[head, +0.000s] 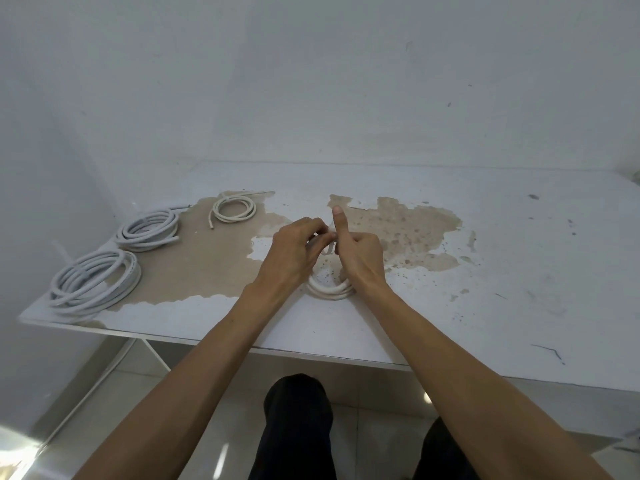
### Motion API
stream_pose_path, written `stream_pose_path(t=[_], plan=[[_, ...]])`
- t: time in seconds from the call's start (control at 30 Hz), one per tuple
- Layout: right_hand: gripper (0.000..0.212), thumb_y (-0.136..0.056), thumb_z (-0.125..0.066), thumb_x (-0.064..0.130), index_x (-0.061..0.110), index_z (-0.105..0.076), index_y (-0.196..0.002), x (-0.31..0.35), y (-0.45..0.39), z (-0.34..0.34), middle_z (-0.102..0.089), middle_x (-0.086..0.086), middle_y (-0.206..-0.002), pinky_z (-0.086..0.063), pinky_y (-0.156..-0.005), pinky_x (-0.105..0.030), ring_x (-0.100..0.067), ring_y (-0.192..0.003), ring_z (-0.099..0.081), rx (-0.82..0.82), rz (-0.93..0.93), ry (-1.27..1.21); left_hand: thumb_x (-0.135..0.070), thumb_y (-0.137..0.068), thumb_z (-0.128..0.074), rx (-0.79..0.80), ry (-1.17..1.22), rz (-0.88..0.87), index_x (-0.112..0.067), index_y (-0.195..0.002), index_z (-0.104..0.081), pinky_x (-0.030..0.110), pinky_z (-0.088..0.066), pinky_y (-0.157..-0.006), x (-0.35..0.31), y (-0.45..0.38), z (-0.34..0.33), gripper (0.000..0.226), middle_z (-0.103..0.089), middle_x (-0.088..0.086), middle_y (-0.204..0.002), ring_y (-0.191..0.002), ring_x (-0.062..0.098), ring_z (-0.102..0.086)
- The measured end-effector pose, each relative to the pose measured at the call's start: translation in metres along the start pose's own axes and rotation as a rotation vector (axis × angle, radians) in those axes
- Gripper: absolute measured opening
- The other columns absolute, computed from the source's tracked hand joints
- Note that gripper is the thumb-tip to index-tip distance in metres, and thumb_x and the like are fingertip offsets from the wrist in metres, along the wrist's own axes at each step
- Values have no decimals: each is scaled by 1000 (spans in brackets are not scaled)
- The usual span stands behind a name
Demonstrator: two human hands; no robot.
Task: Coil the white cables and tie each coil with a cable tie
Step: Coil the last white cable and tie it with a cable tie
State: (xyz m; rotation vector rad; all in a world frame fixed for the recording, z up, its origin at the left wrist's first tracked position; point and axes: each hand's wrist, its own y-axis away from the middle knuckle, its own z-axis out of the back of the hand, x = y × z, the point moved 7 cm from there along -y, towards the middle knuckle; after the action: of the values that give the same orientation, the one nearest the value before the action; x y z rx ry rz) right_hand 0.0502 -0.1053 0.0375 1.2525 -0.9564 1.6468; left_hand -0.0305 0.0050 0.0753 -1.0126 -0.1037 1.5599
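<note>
White cable coil (330, 289) lies at frame centre on the worktop (485, 271); left hand (298, 252) and right hand (360, 251) both pinch its cable tie (329, 249). No writing is readable.

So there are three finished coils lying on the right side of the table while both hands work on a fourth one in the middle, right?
Not quite: the head view shows the three other coils on the left side of the table, not the right. The rest holds: the left hand and right hand are both working on a fourth coil in the middle.
</note>
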Motion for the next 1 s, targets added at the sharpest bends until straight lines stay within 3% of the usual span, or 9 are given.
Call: stream_pose_path(t=[0.2, 0.33, 0.4, 0.5, 0.6, 0.7, 0.83, 1.0], plan=[[85, -80, -54, 73, -11, -58, -70, -5, 0, 1, -40, -10, -59, -36, -57, -33, -20, -53, -38, 42, -58, -68, -43, -96, -57, -49, 13, -5, -12, -92, -70, 43, -52, -66, -3, 3, 0, 33, -71, 0, -79, -72, 19, -66], [72, -81, -56, 58, -14, -61, -78, -8, -1, 1, -44, -10, -61, -35, -55, -33, -22, -55, -38, 52, -84, -78, -39, -97, -63, -70, 2, 55, -14, -100, -55, 30, -49, -65, -1, 7, -2, 26, -73, 0, -82, -69, 18, -64], [62, -83, -57, 51, -9, -67, -76, -10, -1, 1, -48, -11, -63, -35, -54, -33, -22, -56, -39, 53, -81, -90, -39, -98, -62, -79, -21, 34, -14, -95, -54, 28, -45, -61, -2, 9, -3, 26, -68, -1, -73, -64, 18, -60], [42, -85, -59, 45, 8, -72, -70, -10, -1, 2, -52, -9, -60, -36, -53, -32, -21, -52, -42, 71, -66, -110, -35, -100, -60, -85, 31, 34, -13, -98, -58, 34, -50, -67, 0, 14, -4, 22, -69, -2, -78, -72, 18, -65], [22, -93, -61, 39, 23, -77, -92, -6, -2, 1, -63, -6, -61, -44, -54, -27, -11, -50, -52, 131, -49, -140, -32, -100, -61, -97, 154, 128, -15, -102, -61, 35, -54, -74, 7, 18, -5, 18, -71, -5, -87, -80, 13, -68], [27, -97, -60, 38, 25, -76, -114, -6, -3, -1, -78, 1, -91, -49, -70, -25, -5, -73, -66, 193, -16, -174, -30, -100, -62, -115, 294, 223, -17, -99, -62, 30, -54, -79, 11, 19, -10, 13, -71, -9, -88, -84, 6, -68], [29, -101, -57, 37, 21, -76, -115, -6, -5, 0, -76, 9, -108, -51, -88, -25, -3, -101, -69, 197, 51, -165, -29, -100, -60, -152, 372, 289, -15, -98, -63, 29, -53, -81, 13, 15, -18, 15, -70, -7, -89, -87, 11, -67], [30, -104, -51, 37, 18, -71, -118, -7, -8, 1, -75, 4, -106, -49, -81, -23, -4, -98, -69, 210, 110, -143, -25, -102, -57, -181, 486, 358, -12, -102, -65, 18, -50, -84, 15, 16, -27, 15, -71, -3, -95, -96, 9, -67]])
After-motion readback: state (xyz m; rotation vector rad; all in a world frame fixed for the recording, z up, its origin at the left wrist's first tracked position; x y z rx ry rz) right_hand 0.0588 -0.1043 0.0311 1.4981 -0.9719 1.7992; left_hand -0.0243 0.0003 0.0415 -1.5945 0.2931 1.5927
